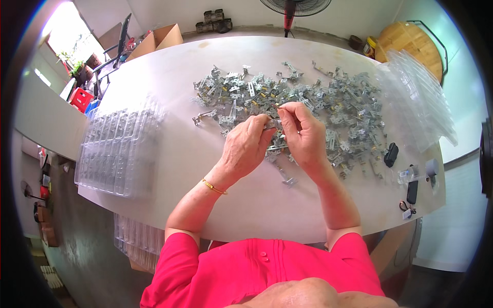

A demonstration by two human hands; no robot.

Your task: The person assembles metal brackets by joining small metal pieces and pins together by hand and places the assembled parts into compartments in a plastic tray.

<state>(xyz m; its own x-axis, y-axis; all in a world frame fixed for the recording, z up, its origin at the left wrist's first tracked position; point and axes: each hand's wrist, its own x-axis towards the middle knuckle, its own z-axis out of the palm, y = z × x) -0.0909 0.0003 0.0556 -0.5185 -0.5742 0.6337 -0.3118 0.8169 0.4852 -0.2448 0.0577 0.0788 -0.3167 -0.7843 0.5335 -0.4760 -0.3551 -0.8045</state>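
From the head view, the left hand (246, 146) and right hand (303, 134) pinch one small silver metal bracket (272, 124) between closed fingertips, above the white table (174, 82); a big heap of loose metal brackets (308, 102) remains unsorted, and the clear plastic trays (119, 149) look unfilled

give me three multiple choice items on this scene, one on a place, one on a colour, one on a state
1. Where do the clear plastic trays lie?
A. on the person's left
B. under the metal parts
C. in a hand

2. What colour is the bracelet on the left wrist?
A. black
B. gold
C. green

3. How are the hands set?
A. flat on the table
B. far apart
C. together, pinching a small metal part

Key:
1 A, the stack sits at the table's left edge.
2 B, it is a thin gold band.
3 C, the left hand and right hand meet on a metal part before the pile of metal parts.
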